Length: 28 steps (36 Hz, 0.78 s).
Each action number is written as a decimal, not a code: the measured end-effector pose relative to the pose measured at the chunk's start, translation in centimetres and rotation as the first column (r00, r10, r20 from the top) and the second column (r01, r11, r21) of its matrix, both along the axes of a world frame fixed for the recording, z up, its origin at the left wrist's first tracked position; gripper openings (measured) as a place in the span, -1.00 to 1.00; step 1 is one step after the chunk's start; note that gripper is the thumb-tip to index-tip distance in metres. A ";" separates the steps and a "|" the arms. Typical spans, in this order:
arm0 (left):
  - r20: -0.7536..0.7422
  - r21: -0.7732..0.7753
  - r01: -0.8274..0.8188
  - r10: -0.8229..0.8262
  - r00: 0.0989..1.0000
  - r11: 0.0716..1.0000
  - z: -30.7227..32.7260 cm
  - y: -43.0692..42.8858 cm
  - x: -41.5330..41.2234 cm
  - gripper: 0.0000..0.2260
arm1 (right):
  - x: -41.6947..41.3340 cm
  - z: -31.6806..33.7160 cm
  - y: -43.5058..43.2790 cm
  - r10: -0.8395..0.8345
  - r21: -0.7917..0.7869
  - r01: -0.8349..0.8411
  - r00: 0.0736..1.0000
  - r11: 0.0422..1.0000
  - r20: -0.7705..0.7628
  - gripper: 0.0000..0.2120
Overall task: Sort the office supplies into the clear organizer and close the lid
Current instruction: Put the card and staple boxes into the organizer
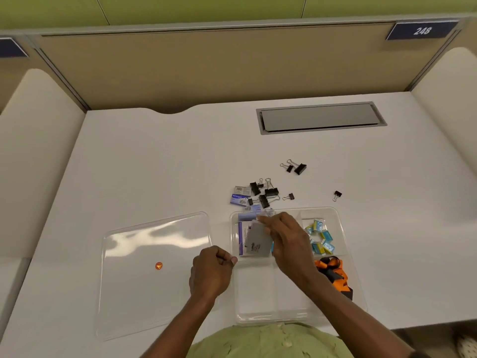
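Note:
The clear organizer lies open at the desk's front right. My right hand is over its far-left compartment, fingers on a small box above a grey staple box and a purple-edged one. Small blue and yellow packets fill the far-right compartment, and an orange and black item lies below them. My left hand is a closed fist at the organizer's left rim. The clear lid lies flat to the left, with an orange sticker. Several black binder clips and staple boxes lie behind the organizer.
Two more binder clips lie further back and a single one to the right. A grey cable hatch is set into the desk's far side. A tan partition closes off the back.

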<state>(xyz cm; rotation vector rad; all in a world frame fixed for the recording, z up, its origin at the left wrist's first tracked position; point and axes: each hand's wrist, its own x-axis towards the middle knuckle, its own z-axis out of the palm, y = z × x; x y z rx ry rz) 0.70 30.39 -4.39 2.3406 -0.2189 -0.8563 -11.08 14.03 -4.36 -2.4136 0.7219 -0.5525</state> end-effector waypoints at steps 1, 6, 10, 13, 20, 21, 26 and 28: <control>-0.005 0.000 -0.004 0.004 1.000 1.000 0.0 0.0 0.0 -0.84 | 0.4 0.1 -0.2 0.019 0.010 -0.019 0.999 1.000 -0.044 -0.61; -0.010 0.014 0.003 -0.003 1.000 1.000 -0.1 -0.1 0.1 -0.84 | 2.2 0.1 -0.5 0.108 -0.065 -0.129 0.960 0.990 -0.260 -0.56; -0.022 0.021 0.000 0.001 1.000 1.000 -0.1 -0.1 0.2 -0.84 | 3.4 -1.0 -0.5 0.089 -0.185 -0.164 0.930 0.969 -0.356 -0.52; -0.035 0.023 -0.010 0.010 0.999 1.000 -0.1 0.0 0.2 -0.83 | 3.3 -1.1 -0.2 0.093 -0.160 -0.154 0.938 0.975 -0.333 -0.53; -0.073 0.026 -0.020 0.022 0.997 0.999 -0.2 0.1 0.3 -0.81 | 1.5 -1.5 2.0 0.185 -0.167 -0.287 0.872 0.943 -0.453 -0.68; -0.075 0.028 -0.019 0.021 0.997 0.999 -0.2 0.0 0.4 -0.82 | 1.4 -1.5 2.3 0.180 -0.180 -0.295 0.863 0.939 -0.473 -0.69; -0.054 0.059 0.019 -0.016 0.998 0.998 -0.1 -0.2 0.6 -0.82 | 2.4 -1.5 2.1 0.189 -0.204 -0.328 0.844 0.923 -0.502 -0.69; -0.012 0.090 0.047 -0.046 0.999 0.995 0.1 -0.4 0.7 -0.82 | 2.9 -1.4 2.0 0.192 -0.209 -0.338 0.837 0.918 -0.513 -0.68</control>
